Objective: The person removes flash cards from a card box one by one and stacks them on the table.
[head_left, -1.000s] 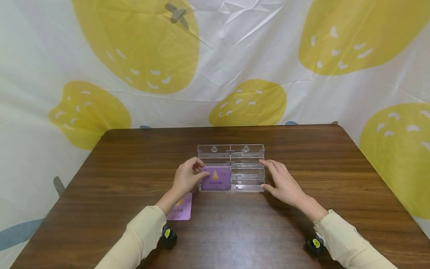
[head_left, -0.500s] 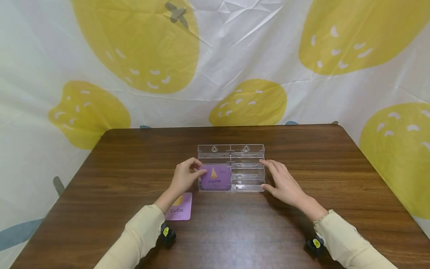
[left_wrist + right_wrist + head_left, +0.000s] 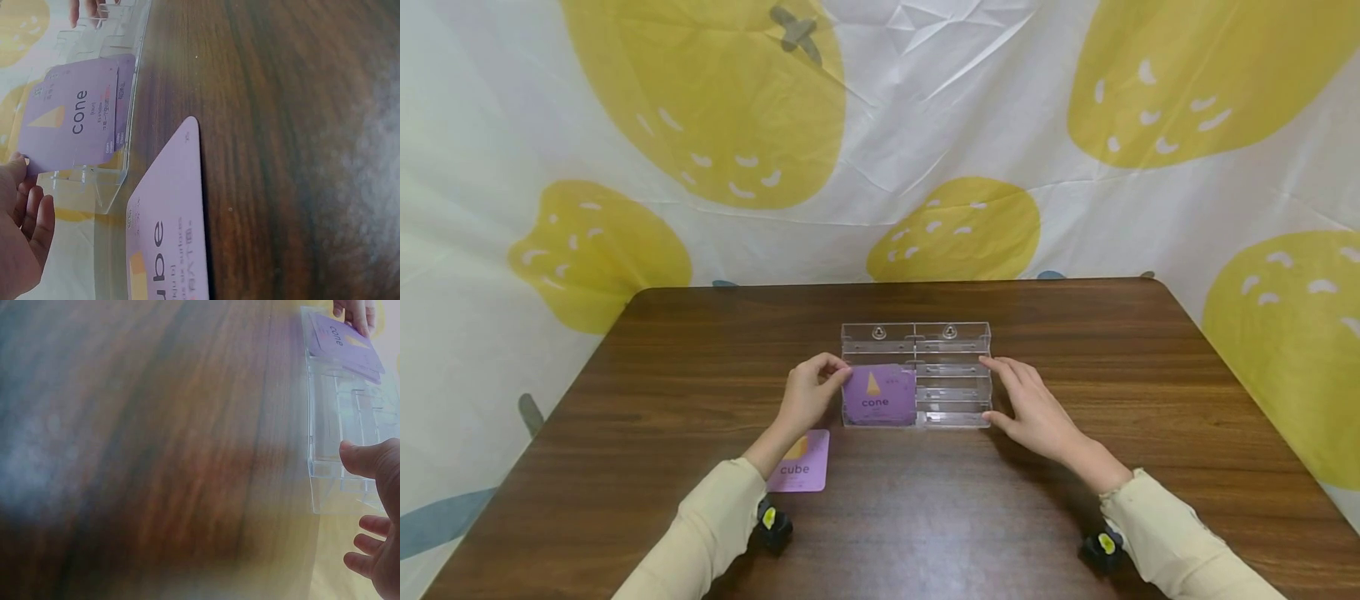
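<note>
A clear plastic card rack [image 3: 953,417] with two columns of stepped slots stands on the table. My left hand [image 3: 808,390] pinches the upper left corner of a purple flash card [image 3: 880,398] printed "cone", at the rack's left column. Behind that card, the left wrist view shows another purple card [image 3: 125,65] in the rack. My right hand [image 3: 1033,408] touches the rack's right side, thumb low and index finger higher, fingers nearly straight. In the right wrist view its thumb [image 3: 362,459] lies against the rack. A purple "cube" card [image 3: 805,475] lies flat, partly hidden by my left wrist.
The brown wooden table [image 3: 940,533] ends at a back edge against a white curtain [image 3: 880,108] with yellow fruit prints. Black wrist devices [image 3: 773,527] sit below both cuffs.
My left hand has drawn the cone card slightly left, so it now reaches past the rack's left column edge. The right hand and the cube card have stayed put.
</note>
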`<state>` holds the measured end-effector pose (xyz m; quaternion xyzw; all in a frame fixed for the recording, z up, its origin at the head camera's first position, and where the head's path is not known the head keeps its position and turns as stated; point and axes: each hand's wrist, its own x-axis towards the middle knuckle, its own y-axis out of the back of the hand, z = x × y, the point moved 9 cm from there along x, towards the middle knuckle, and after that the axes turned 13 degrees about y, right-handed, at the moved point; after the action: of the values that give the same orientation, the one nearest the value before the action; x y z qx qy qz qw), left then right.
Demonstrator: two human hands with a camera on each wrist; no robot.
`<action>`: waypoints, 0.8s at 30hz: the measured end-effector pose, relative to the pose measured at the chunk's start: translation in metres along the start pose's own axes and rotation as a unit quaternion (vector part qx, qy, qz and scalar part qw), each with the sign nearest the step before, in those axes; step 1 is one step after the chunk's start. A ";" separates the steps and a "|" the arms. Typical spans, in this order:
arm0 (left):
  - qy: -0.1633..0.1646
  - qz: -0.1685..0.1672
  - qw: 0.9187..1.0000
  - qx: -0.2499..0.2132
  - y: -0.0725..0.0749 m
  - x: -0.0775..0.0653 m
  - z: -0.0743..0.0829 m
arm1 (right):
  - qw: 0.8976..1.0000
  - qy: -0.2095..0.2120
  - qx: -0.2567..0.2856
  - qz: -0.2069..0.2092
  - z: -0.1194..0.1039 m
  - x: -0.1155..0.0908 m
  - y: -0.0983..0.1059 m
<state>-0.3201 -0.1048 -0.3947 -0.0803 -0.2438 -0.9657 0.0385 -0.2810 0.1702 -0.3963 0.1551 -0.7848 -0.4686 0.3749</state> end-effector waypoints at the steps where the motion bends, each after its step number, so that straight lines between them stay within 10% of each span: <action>1: 0.001 0.000 1.000 0.000 0.000 0.000 0.000 | 1.000 0.000 0.000 -0.001 0.000 0.000 0.000; 24: 0.040 0.013 0.998 -0.055 0.001 0.001 -0.006 | 1.000 -0.002 0.003 -0.007 0.000 0.000 -0.001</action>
<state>-0.3217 -0.1081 -0.3992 -0.0469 -0.1880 -0.9794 0.0561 -0.2814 0.1696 -0.3972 0.1607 -0.7861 -0.4688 0.3694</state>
